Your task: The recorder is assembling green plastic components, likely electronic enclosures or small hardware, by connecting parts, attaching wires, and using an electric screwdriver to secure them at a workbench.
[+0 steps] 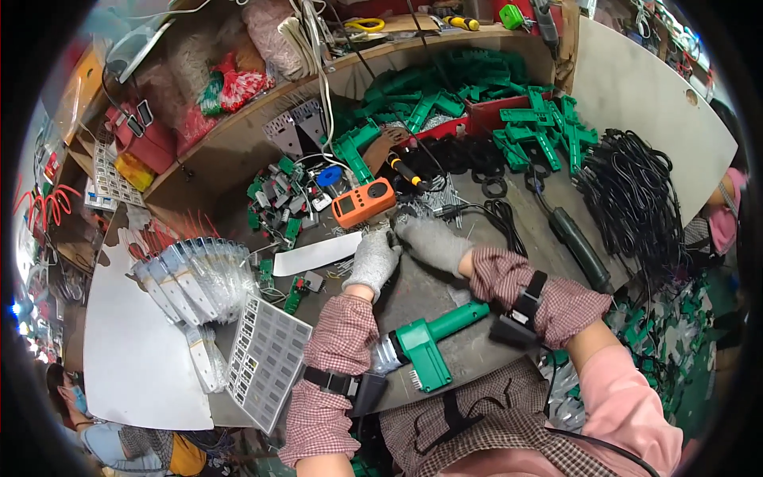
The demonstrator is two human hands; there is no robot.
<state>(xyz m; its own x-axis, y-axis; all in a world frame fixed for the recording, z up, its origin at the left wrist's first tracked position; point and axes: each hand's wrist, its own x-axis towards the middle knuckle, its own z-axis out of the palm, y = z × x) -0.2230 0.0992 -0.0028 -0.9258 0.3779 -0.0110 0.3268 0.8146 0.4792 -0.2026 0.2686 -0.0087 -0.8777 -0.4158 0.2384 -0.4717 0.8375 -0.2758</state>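
Green plastic tool (pixel 433 343) lies low at centre, untouched. Above it both gloved hands meet — left hand (pixel 372 262) and right hand (pixel 433 242), fingers curled on something too small to tell — just below an orange meter (pixel 363 202).

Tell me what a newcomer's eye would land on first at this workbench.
The two grey-gloved hands, left hand and right hand, meet at the bench's middle, just below an orange handheld meter. Nearer the person lies a bright green plastic tool. Behind, a heap of green plastic parts fills the back, with coiled black cables on the right.
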